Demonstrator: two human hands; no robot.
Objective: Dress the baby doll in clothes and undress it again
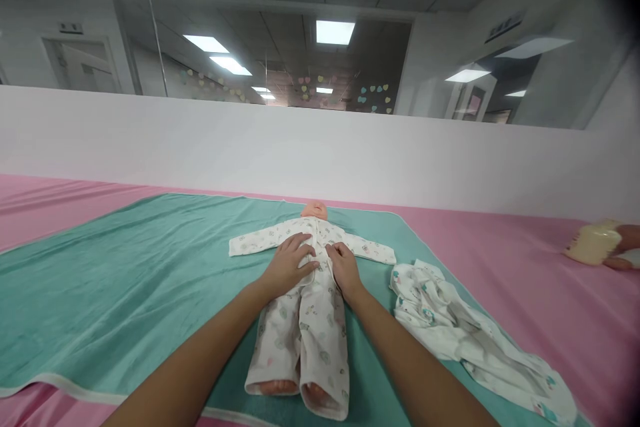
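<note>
A baby doll [315, 211] lies on its back, dressed in a white printed romper [324, 327] with long sleeves and wide legs. Its sleeves stretch out to both sides, and its feet show just inside the leg openings. My left hand [290, 265] rests on the romper's front at the belly, fingers apart and slightly bent. Across from it, my right hand [345, 268] is closed with thumb and fingers pinched on the romper's front edge. Part of the romper's middle is hidden beneath both hands.
A crumpled white printed garment [465, 323] lies right of the doll on the green blanket [165, 280]. Pink cloth [510, 260] spreads beneath the blanket. At the far right edge is a pale yellow object [593, 242] beside skin-coloured shapes. A white wall [250, 153] stands behind.
</note>
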